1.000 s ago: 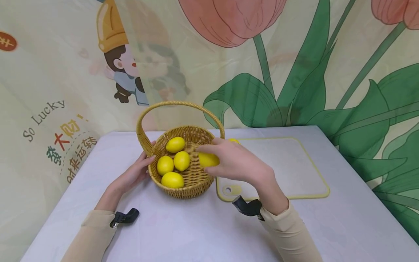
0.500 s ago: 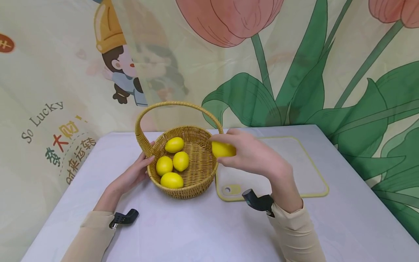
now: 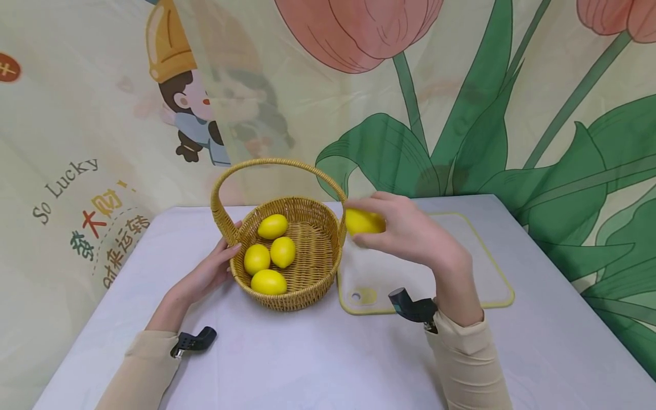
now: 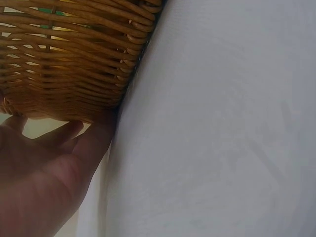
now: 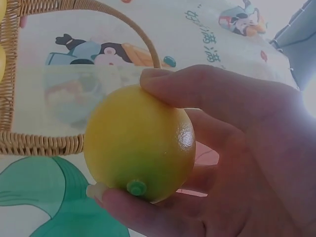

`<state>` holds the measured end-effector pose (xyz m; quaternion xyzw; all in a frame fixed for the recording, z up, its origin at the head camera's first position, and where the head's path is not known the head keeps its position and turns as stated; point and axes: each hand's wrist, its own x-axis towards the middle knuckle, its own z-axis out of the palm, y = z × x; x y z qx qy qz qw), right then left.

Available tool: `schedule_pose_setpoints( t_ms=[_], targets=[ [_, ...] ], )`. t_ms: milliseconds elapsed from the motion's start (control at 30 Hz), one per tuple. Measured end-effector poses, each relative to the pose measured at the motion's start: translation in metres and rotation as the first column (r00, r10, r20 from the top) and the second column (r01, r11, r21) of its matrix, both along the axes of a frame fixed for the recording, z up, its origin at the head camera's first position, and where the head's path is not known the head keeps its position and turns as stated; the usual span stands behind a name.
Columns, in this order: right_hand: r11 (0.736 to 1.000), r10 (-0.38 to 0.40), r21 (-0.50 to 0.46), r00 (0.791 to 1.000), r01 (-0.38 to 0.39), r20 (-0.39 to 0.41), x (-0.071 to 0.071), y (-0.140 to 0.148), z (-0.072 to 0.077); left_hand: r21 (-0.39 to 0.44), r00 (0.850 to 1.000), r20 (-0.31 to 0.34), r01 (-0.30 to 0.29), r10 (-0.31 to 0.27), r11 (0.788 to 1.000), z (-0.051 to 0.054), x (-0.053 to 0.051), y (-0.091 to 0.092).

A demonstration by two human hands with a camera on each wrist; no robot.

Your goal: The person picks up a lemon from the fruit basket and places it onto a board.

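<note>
A yellow lemon (image 3: 365, 221) is held in my right hand (image 3: 410, 230), above the board's left part and just right of the basket. The right wrist view shows the thumb and fingers around the lemon (image 5: 140, 143), its green tip facing the camera. Four... several lemons, among them one by the front rim (image 3: 269, 282), lie in the left half of the wicker basket (image 3: 312, 259). My left hand (image 3: 205, 273) rests against the basket's left side, thumb at the rim; in the left wrist view its fingers (image 4: 94, 143) touch the woven wall from outside.
A pale cutting board (image 3: 435, 279) with a yellow edge lies right of the basket on the white tablecloth (image 3: 307, 364). The basket's tall handle (image 3: 279, 162) arches over it. A printed curtain (image 3: 461, 85) hangs behind the table.
My right hand has lifted the lemon out over the basket's right rim and moved right and slightly up with it. My left hand and the basket have stayed nearly still.
</note>
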<state>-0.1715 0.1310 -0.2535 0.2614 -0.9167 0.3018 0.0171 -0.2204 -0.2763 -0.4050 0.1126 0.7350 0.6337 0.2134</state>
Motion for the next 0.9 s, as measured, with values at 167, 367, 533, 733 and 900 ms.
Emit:
schedule_pose_setpoints(
  t_ms=[167, 367, 533, 733, 900],
  targets=[
    [0.999, -0.031, -0.009, 0.999, 0.031, -0.011, -0.007, 0.007, -0.003, 0.009, 1.0, 0.008, 0.001, -0.001, 1.0, 0.0, 0.0, 0.0],
    [0.998, -0.059, -0.009, 0.998, 0.059, -0.002, -0.018, 0.014, -0.008, 0.014, 1.0, 0.011, 0.002, -0.003, 1.0, 0.001, 0.001, 0.001],
    [0.997, -0.075, -0.033, 0.997, 0.075, 0.004, -0.029, 0.018, -0.014, 0.017, 1.0, 0.008, 0.004, -0.004, 1.0, 0.002, 0.001, 0.0],
    [0.989, -0.136, -0.054, 0.991, 0.136, 0.004, -0.042, 0.022, -0.023, 0.003, 1.0, 0.008, 0.002, -0.002, 1.0, 0.002, 0.001, 0.0],
    [0.981, -0.191, -0.033, 0.982, 0.191, -0.004, -0.05, 0.025, -0.03, 0.004, 1.0, 0.005, 0.004, -0.004, 1.0, 0.001, 0.001, 0.0]
  ],
)
